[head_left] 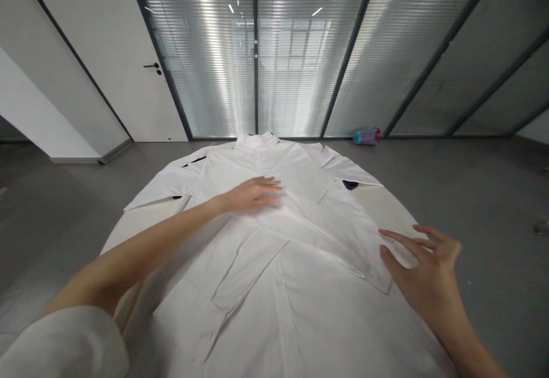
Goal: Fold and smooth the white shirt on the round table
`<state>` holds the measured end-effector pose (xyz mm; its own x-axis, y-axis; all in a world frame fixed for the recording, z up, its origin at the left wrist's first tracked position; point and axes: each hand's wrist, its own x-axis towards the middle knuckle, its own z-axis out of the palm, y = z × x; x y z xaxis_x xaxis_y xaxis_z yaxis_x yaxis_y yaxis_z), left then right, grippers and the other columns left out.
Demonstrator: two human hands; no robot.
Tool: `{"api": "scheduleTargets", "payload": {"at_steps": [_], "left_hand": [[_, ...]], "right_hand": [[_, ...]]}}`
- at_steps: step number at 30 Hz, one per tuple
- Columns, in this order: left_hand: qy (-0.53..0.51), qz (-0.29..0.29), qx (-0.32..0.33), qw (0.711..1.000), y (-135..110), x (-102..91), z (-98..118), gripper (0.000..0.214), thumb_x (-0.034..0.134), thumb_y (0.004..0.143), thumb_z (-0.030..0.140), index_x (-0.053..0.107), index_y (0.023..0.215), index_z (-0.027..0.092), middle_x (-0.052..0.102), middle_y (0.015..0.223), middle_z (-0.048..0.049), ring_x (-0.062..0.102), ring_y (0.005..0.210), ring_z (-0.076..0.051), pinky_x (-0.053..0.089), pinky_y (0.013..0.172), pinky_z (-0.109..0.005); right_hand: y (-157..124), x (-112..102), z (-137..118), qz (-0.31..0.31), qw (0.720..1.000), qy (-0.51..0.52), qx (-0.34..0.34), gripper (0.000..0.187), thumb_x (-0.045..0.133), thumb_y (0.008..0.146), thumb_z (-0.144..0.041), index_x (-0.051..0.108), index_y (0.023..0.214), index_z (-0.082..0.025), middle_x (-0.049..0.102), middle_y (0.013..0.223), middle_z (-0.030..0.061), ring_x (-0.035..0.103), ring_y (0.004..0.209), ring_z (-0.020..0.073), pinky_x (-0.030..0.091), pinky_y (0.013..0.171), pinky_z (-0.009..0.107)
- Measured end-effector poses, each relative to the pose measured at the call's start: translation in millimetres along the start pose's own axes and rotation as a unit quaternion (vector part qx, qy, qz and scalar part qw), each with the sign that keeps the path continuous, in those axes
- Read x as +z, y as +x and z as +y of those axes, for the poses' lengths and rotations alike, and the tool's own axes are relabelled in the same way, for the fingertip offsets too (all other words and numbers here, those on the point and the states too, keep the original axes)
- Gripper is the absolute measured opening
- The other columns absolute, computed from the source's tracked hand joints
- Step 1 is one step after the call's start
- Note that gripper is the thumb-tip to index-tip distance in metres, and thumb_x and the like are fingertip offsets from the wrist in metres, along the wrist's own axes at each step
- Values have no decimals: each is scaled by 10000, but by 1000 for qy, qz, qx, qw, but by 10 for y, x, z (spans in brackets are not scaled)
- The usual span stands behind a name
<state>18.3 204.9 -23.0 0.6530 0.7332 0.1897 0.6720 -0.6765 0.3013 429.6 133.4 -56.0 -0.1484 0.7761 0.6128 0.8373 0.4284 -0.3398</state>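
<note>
A white button-up garment, with the look of a shirt or coat (317,292), lies spread over a round table, its collar at the far edge and its sleeves out to both sides. My left hand (253,195) reaches across its middle, fingers stretched out and slightly blurred, close over the cloth; whether it touches cannot be told. My right hand (424,263) is at the garment's right edge, thumb and fingers apart, with nothing between them. Creases and folds run across the cloth in the middle. Small dark patches show beside both sleeves.
The round white table (386,206) shows its rim around the cloth. Beyond it, a blue and red cylindrical object (367,136) lies on the grey floor (480,183) by a glass partition with blinds (295,69). A white door (115,52) stands at the back left.
</note>
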Motion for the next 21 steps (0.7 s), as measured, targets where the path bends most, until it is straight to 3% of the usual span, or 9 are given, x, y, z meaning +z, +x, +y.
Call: {"api": "scheduleTargets", "payload": {"at_steps": [2, 4, 7, 9, 12, 15, 21], "left_hand": [[58, 17, -83, 995, -248, -190, -314, 531, 337, 1051, 502, 530, 1476, 247, 442, 1586, -54, 324, 1515, -235, 237, 1259, -449], [116, 36, -163, 979, -507, -303, -644, 593, 281, 1047, 531, 489, 1507, 220, 377, 1624, -70, 277, 1532, -273, 208, 1257, -490], [165, 37, -262, 950, -833, -309, -1062, 678, 233, 1030, 574, 467, 1522, 170, 352, 1634, -116, 205, 1551, -314, 180, 1253, -503], [166, 25, -304, 938, -968, -250, -1237, 726, 180, 1020, 607, 443, 1536, 169, 366, 1626, -126, 188, 1555, -316, 165, 1251, -506], [159, 12, -327, 932, -1049, -176, -1328, 810, 116, 985, 692, 391, 1566, 200, 353, 1634, -121, 175, 1556, -318, 159, 1245, -500], [167, -3, -330, 929, -1040, -172, -1295, 843, 108, 965, 730, 349, 1586, 213, 313, 1651, -127, 185, 1553, -324, 167, 1238, -490], [176, -35, -344, 922, -1025, -219, -1247, 744, 187, 1007, 645, 307, 1603, 216, 269, 1664, -147, 219, 1547, -315, 195, 1224, -482]], "right_hand": [[125, -13, -129, 14, 999, 10, -46, 303, 560, 942, -422, 760, 1045, -219, 576, 1220, 154, 638, 1054, 288, 549, 945, 458], [277, 29, -320, -33, 994, 35, -102, 290, 544, 961, -395, 746, 1085, -227, 629, 1190, 134, 650, 1093, 285, 550, 975, 447], [473, 224, -617, -129, 975, 32, -176, 397, 506, 988, -388, 664, 1301, -203, 669, 1283, 135, 645, 1186, 296, 527, 1047, 475], [553, 410, -758, -179, 960, 13, -216, 499, 491, 991, -376, 558, 1441, -170, 615, 1407, 151, 594, 1288, 312, 496, 1095, 502], [583, 677, -822, -226, 937, -6, -265, 576, 455, 967, -221, 438, 1533, -112, 503, 1520, 168, 490, 1404, 304, 444, 1161, 485], [513, 834, -720, -257, 921, -22, -292, 660, 361, 888, -14, 413, 1542, -84, 481, 1534, 164, 448, 1435, 262, 428, 1184, 441], [322, 757, -439, -328, 902, 7, -279, 683, 291, 894, 18, 410, 1549, -133, 371, 1609, 113, 311, 1501, 211, 368, 1218, 433]]}}
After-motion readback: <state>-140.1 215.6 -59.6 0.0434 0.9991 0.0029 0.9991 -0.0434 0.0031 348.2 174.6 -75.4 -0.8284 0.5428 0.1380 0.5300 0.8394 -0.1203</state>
